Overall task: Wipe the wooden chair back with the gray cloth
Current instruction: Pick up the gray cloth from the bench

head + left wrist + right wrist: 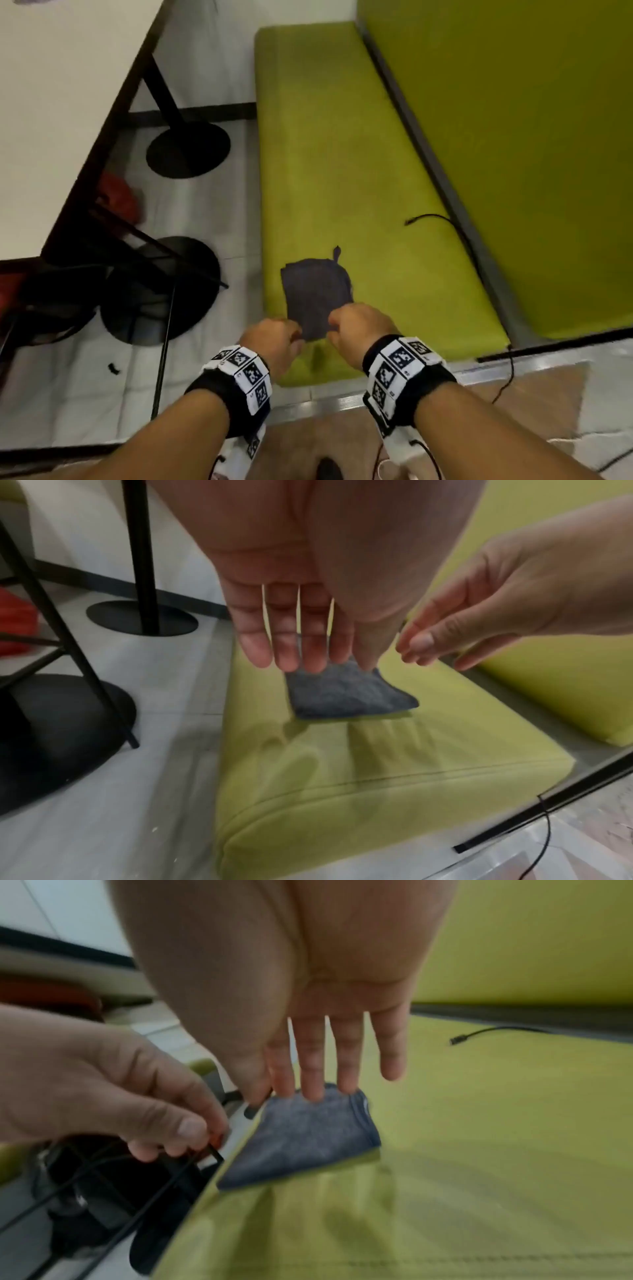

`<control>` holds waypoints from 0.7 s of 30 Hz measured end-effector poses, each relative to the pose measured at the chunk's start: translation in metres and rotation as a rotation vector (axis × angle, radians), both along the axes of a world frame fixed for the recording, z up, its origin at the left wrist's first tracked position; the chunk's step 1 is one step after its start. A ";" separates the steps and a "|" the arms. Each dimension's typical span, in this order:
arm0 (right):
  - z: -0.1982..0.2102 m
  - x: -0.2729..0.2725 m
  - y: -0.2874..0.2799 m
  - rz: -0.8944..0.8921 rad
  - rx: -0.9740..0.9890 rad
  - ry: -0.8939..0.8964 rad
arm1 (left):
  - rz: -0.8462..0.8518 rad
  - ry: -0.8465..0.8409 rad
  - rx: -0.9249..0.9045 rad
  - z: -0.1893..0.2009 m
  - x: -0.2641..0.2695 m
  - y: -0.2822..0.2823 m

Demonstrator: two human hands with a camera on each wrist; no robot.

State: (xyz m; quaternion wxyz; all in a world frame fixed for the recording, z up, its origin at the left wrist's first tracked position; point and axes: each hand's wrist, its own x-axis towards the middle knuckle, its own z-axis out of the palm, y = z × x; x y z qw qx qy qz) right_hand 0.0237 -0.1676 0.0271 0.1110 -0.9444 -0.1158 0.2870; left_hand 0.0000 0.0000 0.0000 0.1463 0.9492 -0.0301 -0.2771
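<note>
The gray cloth (317,294) lies folded and flat on the green bench seat (342,154), near its front corner. My left hand (284,334) hovers at the cloth's near left edge. In the left wrist view its fingers (301,653) point straight down over the cloth (346,696). My right hand (346,320) is at the cloth's near right edge. Its straight fingertips (315,1091) reach the edge of the cloth (304,1137). Neither hand grips the cloth, and whether the fingertips touch it is unclear. No wooden chair back is in view.
A green backrest (513,137) runs along the right of the seat. A black cable (435,217) lies on the seat farther back. To the left stand a white table (51,85), two round black bases (188,149), a black metal frame and a red object (116,195).
</note>
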 end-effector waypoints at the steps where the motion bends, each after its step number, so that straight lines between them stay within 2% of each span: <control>1: -0.011 0.005 0.001 0.015 0.007 -0.027 | 0.025 0.012 -0.007 -0.009 0.003 -0.002; 5: -0.052 0.016 0.003 0.185 -0.041 -0.074 | 0.072 0.017 0.033 -0.033 0.013 -0.006; 9: -0.080 0.018 0.003 0.203 -0.090 -0.139 | 0.101 0.024 0.076 -0.048 0.015 -0.010; 16: -0.087 0.017 0.010 0.230 -0.112 -0.317 | -0.038 -0.051 0.188 -0.057 0.015 -0.014; 18: -0.082 0.020 0.014 0.231 -0.125 -0.326 | -0.030 -0.034 0.150 -0.054 0.018 -0.011; 21: -0.066 0.034 0.023 0.273 -0.138 -0.250 | 0.017 -0.051 0.086 -0.038 0.027 -0.003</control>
